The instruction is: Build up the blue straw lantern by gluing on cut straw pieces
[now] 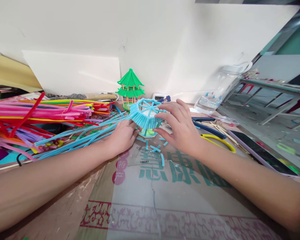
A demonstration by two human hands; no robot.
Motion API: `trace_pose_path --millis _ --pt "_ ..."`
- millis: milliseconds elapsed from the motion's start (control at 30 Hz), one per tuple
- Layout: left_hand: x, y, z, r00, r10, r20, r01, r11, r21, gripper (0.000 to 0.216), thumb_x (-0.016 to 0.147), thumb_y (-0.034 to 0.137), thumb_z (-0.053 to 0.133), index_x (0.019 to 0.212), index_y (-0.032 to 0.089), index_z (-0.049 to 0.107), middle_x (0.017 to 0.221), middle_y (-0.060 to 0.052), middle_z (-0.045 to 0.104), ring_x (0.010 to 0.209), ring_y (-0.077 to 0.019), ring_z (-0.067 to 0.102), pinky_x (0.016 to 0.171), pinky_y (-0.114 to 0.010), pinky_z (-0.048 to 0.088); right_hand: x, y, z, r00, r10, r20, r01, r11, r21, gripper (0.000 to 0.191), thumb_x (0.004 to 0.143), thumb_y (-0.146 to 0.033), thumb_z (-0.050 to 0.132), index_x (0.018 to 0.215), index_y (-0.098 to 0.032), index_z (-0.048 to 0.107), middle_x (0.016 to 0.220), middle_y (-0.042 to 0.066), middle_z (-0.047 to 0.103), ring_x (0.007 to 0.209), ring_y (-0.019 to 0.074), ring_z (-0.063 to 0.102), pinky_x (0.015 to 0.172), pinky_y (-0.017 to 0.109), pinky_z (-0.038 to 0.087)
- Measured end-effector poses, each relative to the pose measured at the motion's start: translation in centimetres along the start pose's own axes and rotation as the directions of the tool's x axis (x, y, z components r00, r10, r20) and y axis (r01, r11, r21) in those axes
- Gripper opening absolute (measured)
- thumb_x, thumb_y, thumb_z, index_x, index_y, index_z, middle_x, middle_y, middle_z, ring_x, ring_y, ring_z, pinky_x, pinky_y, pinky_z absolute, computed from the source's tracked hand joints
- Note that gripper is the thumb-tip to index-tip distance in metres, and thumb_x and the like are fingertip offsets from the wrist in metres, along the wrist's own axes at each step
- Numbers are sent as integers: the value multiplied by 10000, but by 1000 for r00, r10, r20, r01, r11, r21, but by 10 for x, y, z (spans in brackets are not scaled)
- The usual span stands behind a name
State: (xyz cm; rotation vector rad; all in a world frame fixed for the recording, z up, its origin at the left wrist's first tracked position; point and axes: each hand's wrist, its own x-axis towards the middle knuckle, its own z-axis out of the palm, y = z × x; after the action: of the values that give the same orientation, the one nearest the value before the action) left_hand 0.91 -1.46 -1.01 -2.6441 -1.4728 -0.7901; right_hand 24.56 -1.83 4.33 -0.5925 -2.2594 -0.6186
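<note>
A light-blue pavilion model made of pipe cleaners stands on the work surface, its roof a spoked ring with sloping strips on the left side. My left hand is closed at the lower left of the roof, fingers curled against it; the fingertips are partly hidden. On the other side, my right hand has its fingers spread beside the roof's right edge, thumb low and apart from the fingers. Whether those fingertips touch the model, I cannot tell. Short blue cut pieces lie in front of it.
Long blue pipe cleaners and pink bundles fill the left. Behind stands a green pavilion model. A clear water bottle, blue-handled pliers, a yellow handle and a phone are at right.
</note>
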Motion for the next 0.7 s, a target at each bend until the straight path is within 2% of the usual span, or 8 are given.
trace_pose_path --millis 200,433,700 --pt "0 1 -1 1000 -13 -2 13 999 -38 230 936 240 454 1047 166 641 1169 -137 621 1185 -282 540 1026 -463 446 -1 1 -1 999 -15 -31 15 1000 13 459 917 -418 590 1321 -248 455 1282 129 600 1258 303 520 1128 605 293" --pt "0 1 -1 1000 -14 9 14 1000 -28 249 951 244 438 1073 164 640 1147 -132 636 1183 -280 550 1033 -460 447 -8 1 1 991 -124 -55 119 990 -80 447 905 -323 627 1330 -303 490 1332 85 597 1286 282 503 1140 595 293" --pt "0 0 0 1000 3 -6 -3 1000 -18 248 949 243 442 1064 152 643 1154 -136 636 1172 -280 556 1022 -452 459 -14 -2 10 995 -101 -15 100 992 -80 518 914 -301 610 1404 -293 442 1368 101 583 1317 298 481 1151 600 287"
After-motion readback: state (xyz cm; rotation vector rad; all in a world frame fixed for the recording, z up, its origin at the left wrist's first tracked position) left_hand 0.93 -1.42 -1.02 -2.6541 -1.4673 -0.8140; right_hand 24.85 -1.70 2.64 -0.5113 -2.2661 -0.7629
